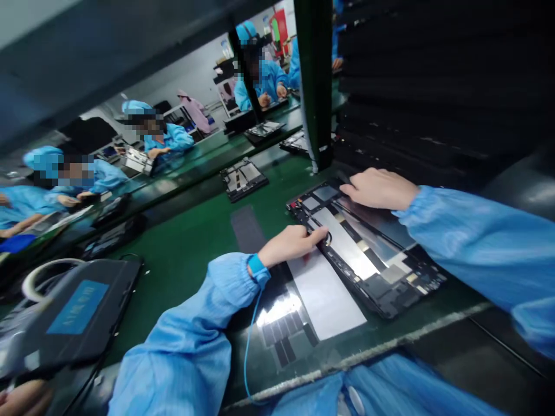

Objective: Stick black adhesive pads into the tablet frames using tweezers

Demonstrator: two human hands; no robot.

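Device (pixel 359 248): open, flat panel-shaped unit with bared boards and silver plates, lying flat on the green bench (pixel 186 231); it is the landmark for every place below.
Long axis: slants from its far-left end, which carries small parts, to its near-right end, crossing the view diagonally.
Left hand (pixel 290 242): at the device's near-left long edge, reaching in from the left; its fingers (pixel 319 234) are drawn together beside a black cable loop (pixel 328 237) (whether they pinch the loop or only press the edge, I cannot tell).
Right hand (pixel 381 188): over the device's far-right long edge, toward the far end; its fingers curl inward and point left, their grip unclear.
Nearer hand: both are right at the device, the left more plainly meeting its edge.
White sheet (pixel 333 300): just left of the device, roughly alongside its long edge.
Clear film (pixel 277 318): left of the sheet, glossy, with dark strips at its near end.
Grey strip (pixel 248 226): left of the device's far end, flat on the bench.
Second unit (pixel 244 178): beyond the device, to the left, apart from it.
Room: dark stack (pixel 433 86) beyond and right of the device, close to the right hand; bench edge just on its near side; wrist cord (pixel 247 352) hanging to its left.
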